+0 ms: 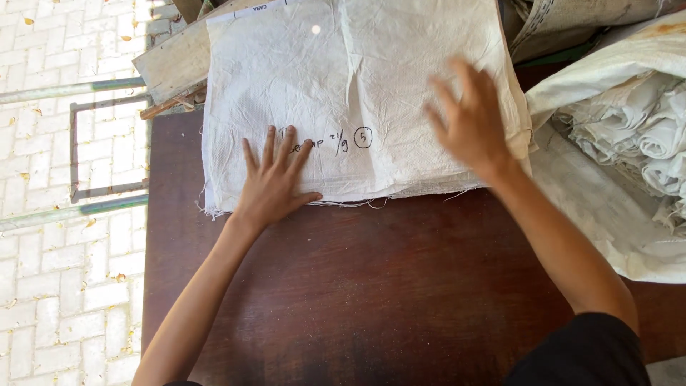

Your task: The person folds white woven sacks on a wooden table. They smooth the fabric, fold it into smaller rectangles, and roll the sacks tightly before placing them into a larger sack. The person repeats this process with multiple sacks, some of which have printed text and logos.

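A stack of flat white woven sacks [357, 71] lies on the far half of a dark brown wooden table [371, 286], with handwriting on the top sack. My left hand [275, 182] rests flat on the near left edge of the stack, fingers spread. My right hand [468, 121] is over the right part of the top sack, fingers apart and blurred. Whether it touches the sack I cannot tell. Neither hand grips anything.
A large open white sack [607, 78] full of rolled white sacks [643, 129] lies on the right side of the table. A worn wooden plank [171, 61] sticks out at the back left. Metal rails [71, 154] and a pale brick floor [64, 286] are on the left.
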